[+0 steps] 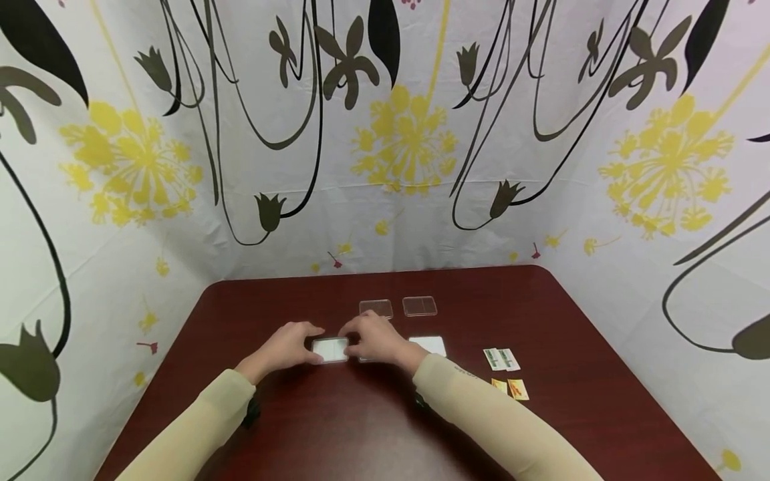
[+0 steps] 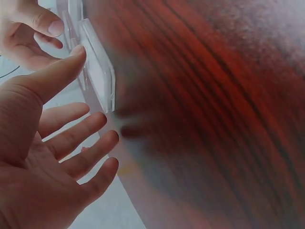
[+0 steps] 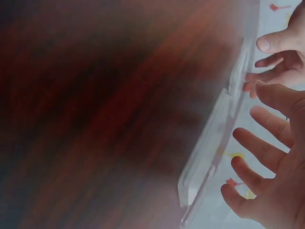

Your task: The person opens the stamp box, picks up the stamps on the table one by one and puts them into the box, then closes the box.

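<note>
A shallow clear case with a white filling lies flat on the table between the two hands. My left hand is at its left side, thumb and forefinger spread around the near and far corners. In the left wrist view, the left fingers are extended and apart. My right hand is at the case's right side, its fingers loosely bent and spread. It partly covers a second case. Whether the fingertips touch the middle case is hard to tell.
Another white-filled case lies right of the right hand. Behind are two clear lids, a left lid and a right lid. Green-and-white packets and orange-yellow packets lie on the right. A patterned curtain surrounds the table.
</note>
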A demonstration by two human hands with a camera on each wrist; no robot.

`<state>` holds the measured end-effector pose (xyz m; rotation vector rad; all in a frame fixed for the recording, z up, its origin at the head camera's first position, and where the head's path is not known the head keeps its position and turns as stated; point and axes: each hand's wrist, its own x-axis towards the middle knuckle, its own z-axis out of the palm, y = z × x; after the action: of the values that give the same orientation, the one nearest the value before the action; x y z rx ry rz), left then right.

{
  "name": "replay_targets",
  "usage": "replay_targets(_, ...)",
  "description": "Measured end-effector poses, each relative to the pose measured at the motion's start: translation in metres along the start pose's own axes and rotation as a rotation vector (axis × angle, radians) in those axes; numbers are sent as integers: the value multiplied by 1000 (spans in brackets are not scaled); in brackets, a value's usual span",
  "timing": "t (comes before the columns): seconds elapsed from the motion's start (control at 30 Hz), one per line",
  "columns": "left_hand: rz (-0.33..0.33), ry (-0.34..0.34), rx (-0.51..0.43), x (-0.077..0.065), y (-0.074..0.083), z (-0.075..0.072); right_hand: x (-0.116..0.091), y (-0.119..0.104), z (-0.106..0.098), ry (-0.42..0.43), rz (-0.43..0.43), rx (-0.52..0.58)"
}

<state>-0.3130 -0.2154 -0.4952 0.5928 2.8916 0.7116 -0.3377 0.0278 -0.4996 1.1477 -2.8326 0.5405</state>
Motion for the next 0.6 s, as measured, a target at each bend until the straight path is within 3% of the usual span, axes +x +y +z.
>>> replay_targets(0.43,61,-21,95,-2,2,4,2,-8,9,-18,-20,-61)
replay_targets(0.6,67,-19,83,0,0,5,3,-9,10,-12,-26,-80)
